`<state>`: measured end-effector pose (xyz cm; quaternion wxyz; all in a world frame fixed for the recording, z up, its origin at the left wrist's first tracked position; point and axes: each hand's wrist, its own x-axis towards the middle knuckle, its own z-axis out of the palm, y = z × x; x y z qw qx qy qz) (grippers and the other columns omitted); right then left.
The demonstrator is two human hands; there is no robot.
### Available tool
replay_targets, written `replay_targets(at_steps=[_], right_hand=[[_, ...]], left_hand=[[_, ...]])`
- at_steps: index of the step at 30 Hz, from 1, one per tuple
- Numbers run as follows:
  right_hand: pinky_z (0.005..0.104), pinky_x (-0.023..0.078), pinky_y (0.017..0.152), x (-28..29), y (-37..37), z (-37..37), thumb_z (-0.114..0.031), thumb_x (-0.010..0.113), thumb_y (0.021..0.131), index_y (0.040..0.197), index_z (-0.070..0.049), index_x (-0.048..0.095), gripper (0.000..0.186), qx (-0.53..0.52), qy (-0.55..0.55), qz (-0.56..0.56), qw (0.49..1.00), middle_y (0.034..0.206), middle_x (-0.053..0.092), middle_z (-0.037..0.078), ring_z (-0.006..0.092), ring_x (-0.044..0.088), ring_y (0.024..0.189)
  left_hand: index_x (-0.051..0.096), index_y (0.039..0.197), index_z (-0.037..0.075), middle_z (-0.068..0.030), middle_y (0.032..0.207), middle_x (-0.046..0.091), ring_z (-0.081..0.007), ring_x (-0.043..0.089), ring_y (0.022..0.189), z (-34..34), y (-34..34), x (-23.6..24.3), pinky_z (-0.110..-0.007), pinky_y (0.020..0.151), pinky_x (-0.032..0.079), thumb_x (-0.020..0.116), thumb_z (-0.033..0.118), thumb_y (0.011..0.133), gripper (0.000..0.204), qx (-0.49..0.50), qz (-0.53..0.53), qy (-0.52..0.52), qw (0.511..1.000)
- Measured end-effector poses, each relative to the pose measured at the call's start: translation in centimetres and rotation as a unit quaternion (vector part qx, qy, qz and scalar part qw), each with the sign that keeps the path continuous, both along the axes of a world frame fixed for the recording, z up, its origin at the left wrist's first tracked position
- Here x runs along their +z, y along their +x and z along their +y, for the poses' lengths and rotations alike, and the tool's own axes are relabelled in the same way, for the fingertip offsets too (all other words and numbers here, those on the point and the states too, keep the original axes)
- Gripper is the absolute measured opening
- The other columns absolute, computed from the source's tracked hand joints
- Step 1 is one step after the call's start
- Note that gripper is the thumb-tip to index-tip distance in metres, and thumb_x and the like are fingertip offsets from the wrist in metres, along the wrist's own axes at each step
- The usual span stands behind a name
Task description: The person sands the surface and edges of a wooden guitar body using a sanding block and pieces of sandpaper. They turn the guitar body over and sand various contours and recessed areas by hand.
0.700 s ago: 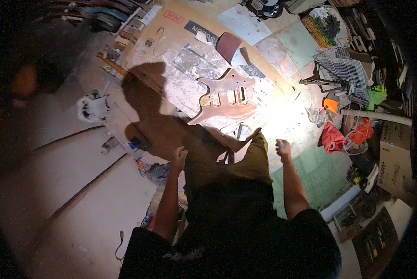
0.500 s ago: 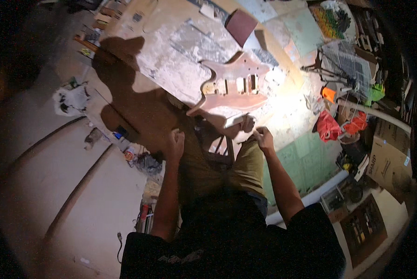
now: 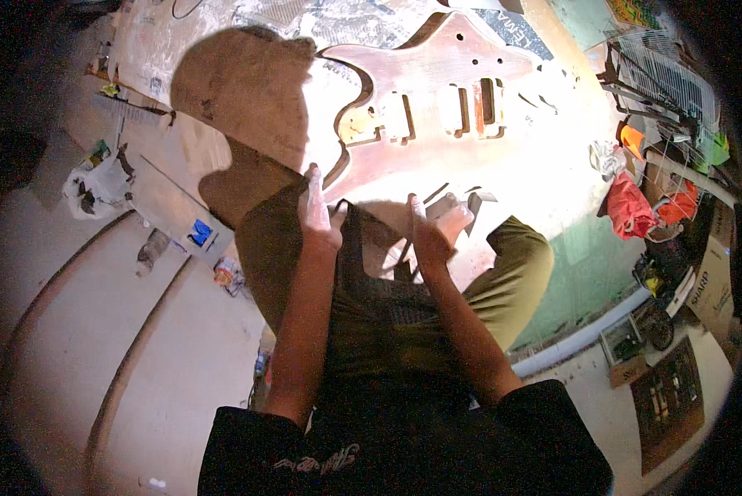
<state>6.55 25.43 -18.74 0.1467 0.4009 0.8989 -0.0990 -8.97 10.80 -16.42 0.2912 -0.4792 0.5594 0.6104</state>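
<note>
The guitar body [image 3: 427,91] lies flat on the dusty cardboard sheet [image 3: 152,41], at the far side of both hands. Rectangular cavities are cut into its face; a curved cut-out forms its left edge. The left hand [image 3: 319,213] is spread beside the body's near-left point; contact cannot be determined. The right hand [image 3: 434,235] is spread near the body's near edge, just left of a small pale block [image 3: 480,198]. The hands are apart, with a gap between them. Outward, green floor [image 3: 582,264] extends at near right and pale floor [image 3: 172,355] at near left. Containers: a white plastic bag [image 3: 96,188] at left and a red bag [image 3: 630,207] at right, contents unclear. Lettering marks a cardboard box [image 3: 710,285] at right, a dark printed band [image 3: 510,30] beyond the body, and the black shirt [image 3: 387,438].
</note>
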Motion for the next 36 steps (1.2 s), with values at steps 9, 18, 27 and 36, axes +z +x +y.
replay_targets(at_steps=[9,18,27,36], right_hand=[[0.047,0.038,0.089,2.7,-0.5,1.2,-0.012,0.059,0.089,0.106,0.007,0.048,0.027,-0.106,-0.161,0.285,0.939,0.103,0.043,0.025,0.0403,0.046,0.098],[0.0304,0.045,0.051,7.4,1.4,2.6,-0.019,0.047,0.1,0.099,-0.004,0.052,0.016,-0.335,-0.497,0.467,0.65,0.078,0.061,0.009,0.0178,0.058,0.06],[0.0234,0.049,0.071,13.3,3.5,5.7,-0.014,0.054,0.096,0.131,-0.001,0.059,0.037,-0.089,-0.324,0.49,0.804,0.112,0.061,0.005,0.0109,0.057,0.082],[0.0363,0.051,0.09,16.3,-4.6,8.8,-0.001,0.06,0.085,0.132,-0.009,0.06,0.048,0.244,-0.109,0.518,0.812,0.135,0.057,0.016,0.0314,0.061,0.106]], left_hand=[[0.061,0.107,0.0,-0.0102,0.098,0.063,-0.0208,0.059,0.095,0.6,2.9,-0.2,-0.039,0.085,0.049,0.052,0.027,0.093,0.032,0.174,0.188,-0.007,0.967],[0.044,0.066,0.004,-0.0129,0.079,0.051,-0.0299,0.054,0.069,4.6,-1.8,6.7,-0.039,0.07,0.049,0.046,0.016,0.075,0.015,0.354,0.28,0.09,0.888],[0.036,0.065,0.013,-0.0011,0.065,0.04,-0.0199,0.046,0.06,2.7,-5.3,18.7,-0.035,0.06,0.043,0.049,0.012,0.071,0.015,0.287,0.527,0.128,0.79],[0.04,0.064,0.01,-0.0013,0.06,0.039,-0.0129,0.042,0.052,3.0,1.4,27.5,-0.027,0.05,0.036,0.05,0.011,0.079,0.019,0.02,0.572,0.046,0.819]])
